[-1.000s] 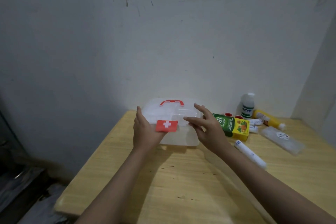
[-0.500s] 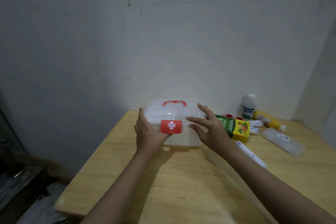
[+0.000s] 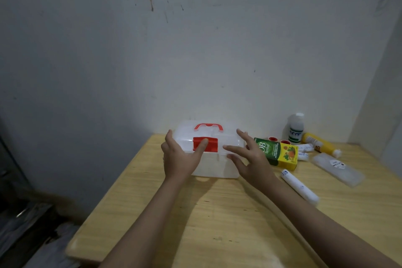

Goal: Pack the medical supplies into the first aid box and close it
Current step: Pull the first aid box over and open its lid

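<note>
Since half a second back: left thumb shifted up onto the red latch [image 3: 205, 143], white cross now covered. Nearest, at six o'clock, bare wooden table [image 3: 217, 224] crossed by both forearms. Further in, left hand [image 3: 178, 159] cupping the first aid box [image 3: 214, 164] at its nine o'clock end, thumb pressing the latch, probably to pop it open while the palm steadies the box. Right hand [image 3: 252, 159] spread and slack at the box's three o'clock, grasping nothing, likely poised to lift the lid. Lid down, nothing packed yet. Beyond, at two o'clock: white roll [image 3: 299, 187], green-and-yellow carton [image 3: 277, 153], clear flat case [image 3: 338, 168], yellow tube [image 3: 319, 144], white bottle [image 3: 295, 129] by the wall. Nothing blocking the lid.
</note>
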Demonstrator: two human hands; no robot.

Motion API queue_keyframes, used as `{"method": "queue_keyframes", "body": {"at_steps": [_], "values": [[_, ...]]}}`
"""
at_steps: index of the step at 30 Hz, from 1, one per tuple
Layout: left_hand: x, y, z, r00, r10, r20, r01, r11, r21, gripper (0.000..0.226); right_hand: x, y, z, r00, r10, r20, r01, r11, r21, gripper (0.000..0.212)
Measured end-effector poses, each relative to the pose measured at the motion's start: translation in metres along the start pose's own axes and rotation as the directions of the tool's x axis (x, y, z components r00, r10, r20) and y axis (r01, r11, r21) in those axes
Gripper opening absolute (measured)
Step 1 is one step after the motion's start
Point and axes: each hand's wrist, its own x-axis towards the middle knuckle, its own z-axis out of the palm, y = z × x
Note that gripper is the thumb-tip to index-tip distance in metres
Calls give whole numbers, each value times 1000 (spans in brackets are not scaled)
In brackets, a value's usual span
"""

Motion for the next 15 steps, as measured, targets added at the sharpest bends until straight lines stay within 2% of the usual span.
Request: {"method": "queue_keyframes", "body": {"at_steps": [3,10,15], "values": [[-1,-1,1,1000,-3,3,3,1000,3,110,-2,0,5,999,38,-31,-38,999,-13,30],[-1,-2,4,999,-36,-1,36,999,29,114,-9,-10,15,959,268,-90,-258,960,113,37],[-5,4,8,999,-35,24,37,997,-65,113,-4,-17,15,948,291,-132,-278,955,104,35]]}}
